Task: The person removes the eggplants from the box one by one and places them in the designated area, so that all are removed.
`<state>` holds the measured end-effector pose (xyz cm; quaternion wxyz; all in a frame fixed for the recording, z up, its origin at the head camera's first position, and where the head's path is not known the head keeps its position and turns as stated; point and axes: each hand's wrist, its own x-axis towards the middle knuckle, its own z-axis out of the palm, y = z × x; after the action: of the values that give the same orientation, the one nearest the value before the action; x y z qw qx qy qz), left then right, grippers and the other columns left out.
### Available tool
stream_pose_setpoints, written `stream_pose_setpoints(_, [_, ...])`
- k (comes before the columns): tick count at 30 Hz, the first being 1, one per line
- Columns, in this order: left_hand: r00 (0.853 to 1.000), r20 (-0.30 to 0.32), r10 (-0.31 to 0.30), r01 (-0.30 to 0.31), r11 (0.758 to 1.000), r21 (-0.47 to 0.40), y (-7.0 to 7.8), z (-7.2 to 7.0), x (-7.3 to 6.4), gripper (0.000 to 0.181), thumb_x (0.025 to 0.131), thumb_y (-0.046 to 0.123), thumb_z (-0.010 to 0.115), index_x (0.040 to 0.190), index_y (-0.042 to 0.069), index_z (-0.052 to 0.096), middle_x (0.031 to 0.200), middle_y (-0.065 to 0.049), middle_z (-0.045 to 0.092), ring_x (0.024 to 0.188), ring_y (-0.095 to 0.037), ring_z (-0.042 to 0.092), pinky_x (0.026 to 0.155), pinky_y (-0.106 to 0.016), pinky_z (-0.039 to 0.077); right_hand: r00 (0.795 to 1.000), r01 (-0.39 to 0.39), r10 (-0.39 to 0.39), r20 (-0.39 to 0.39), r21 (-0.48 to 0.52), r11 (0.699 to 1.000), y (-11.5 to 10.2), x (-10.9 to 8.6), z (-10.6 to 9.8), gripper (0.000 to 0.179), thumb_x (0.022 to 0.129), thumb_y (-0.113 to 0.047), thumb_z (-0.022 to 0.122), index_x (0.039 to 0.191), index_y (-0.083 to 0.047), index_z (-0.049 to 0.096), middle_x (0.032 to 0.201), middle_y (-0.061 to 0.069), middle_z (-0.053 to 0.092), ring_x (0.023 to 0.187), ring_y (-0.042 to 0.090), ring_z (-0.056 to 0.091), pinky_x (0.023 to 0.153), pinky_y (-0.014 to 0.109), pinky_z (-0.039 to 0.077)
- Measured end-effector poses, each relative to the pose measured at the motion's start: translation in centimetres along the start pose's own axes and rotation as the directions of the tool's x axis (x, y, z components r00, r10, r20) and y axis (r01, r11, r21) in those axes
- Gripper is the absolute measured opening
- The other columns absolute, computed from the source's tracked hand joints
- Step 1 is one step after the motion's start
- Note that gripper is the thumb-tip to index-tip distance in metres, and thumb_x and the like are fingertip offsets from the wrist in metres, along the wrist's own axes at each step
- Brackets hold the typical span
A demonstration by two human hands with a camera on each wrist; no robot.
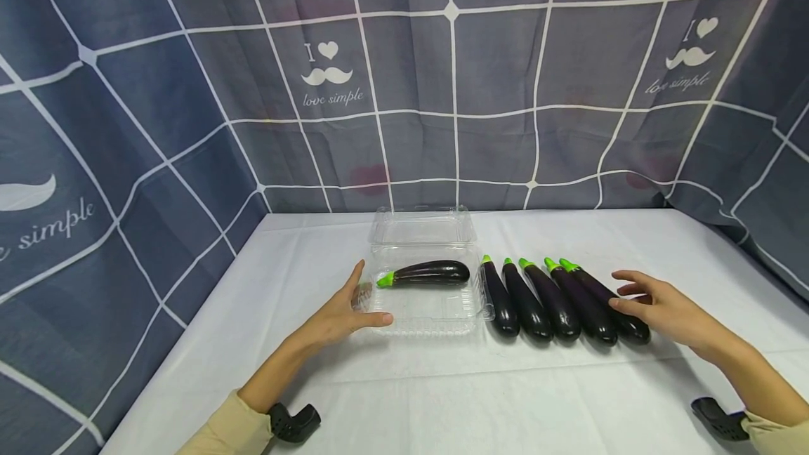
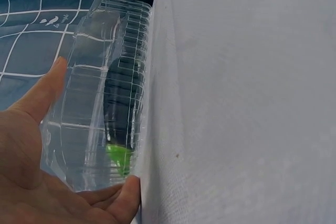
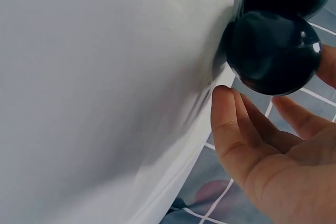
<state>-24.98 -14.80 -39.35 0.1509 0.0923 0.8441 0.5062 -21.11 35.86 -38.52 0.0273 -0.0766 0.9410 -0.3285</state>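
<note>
A clear plastic clamshell box [image 1: 417, 309] lies on the table with its lid [image 1: 422, 229] folded back. Inside it one dark purple eggplant [image 1: 436, 272] lies crosswise, green stem to the left. My left hand [image 1: 338, 316] is at the box's left side, thumb and fingers spread; in the left wrist view its fingertips [image 2: 128, 198] are at the box's end. Over on the right, my right hand [image 1: 670, 309] hovers beside the rightmost eggplant [image 1: 603, 295], fingers loosely bent. The right wrist view shows that eggplant's rounded end [image 3: 273, 53] close to the fingers, without a grip.
Several more eggplants [image 1: 527, 300] lie side by side between the box and my right hand, stems pointing away. A white cloth [image 1: 442, 399] covers the table. Behind and at the sides hangs a grey-blue checked curtain [image 1: 493, 146].
</note>
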Motion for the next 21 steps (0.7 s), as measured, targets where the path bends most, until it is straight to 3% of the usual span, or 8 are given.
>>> stream_pose_setpoints(4, [1.000,0.000,0.003,-0.003,1.000,0.005,-0.01,0.04,0.02,0.119,0.079,0.039,0.084,0.160,0.026,-0.003,0.161,-0.021,0.013,0.148,-0.034,0.012,0.111,-0.061,0.021,1.000,-0.009,0.009,0.003,0.006,1.000,0.26,-0.17,0.16,0.062,0.100,-0.028,0.060,0.142,0.011,0.038,0.122,0.030,0.059,0.106,0.031,0.060,0.072,0.024,0.048])
stream_pose_setpoints(16, [1.000,-0.009,-0.002,0.002,1.000,0.015,-0.08,0.05,0.11,0.119,0.079,0.039,0.084,0.160,0.027,-0.002,0.161,-0.022,0.015,0.147,-0.035,0.014,0.110,-0.061,0.023,1.000,-0.017,0.017,0.002,0.008,1.000,0.65,-0.22,0.15,0.061,0.101,-0.032,0.058,0.143,0.009,0.039,0.123,0.029,0.059,0.106,0.029,0.059,0.073,0.025,0.047])
stream_pose_setpoints(21, [1.000,-0.015,-0.007,0.007,1.000,0.022,0.01,0.09,0.11,0.119,0.078,0.039,0.084,0.160,0.026,-0.002,0.160,-0.022,0.017,0.147,-0.036,0.015,0.110,-0.061,0.022,1.000,0.005,-0.005,-0.010,-0.002,1.000,0.03,-0.15,-0.26,0.058,0.101,-0.031,0.059,0.142,0.007,0.042,0.126,0.028,0.058,0.104,0.018,0.058,0.073,0.024,0.047])
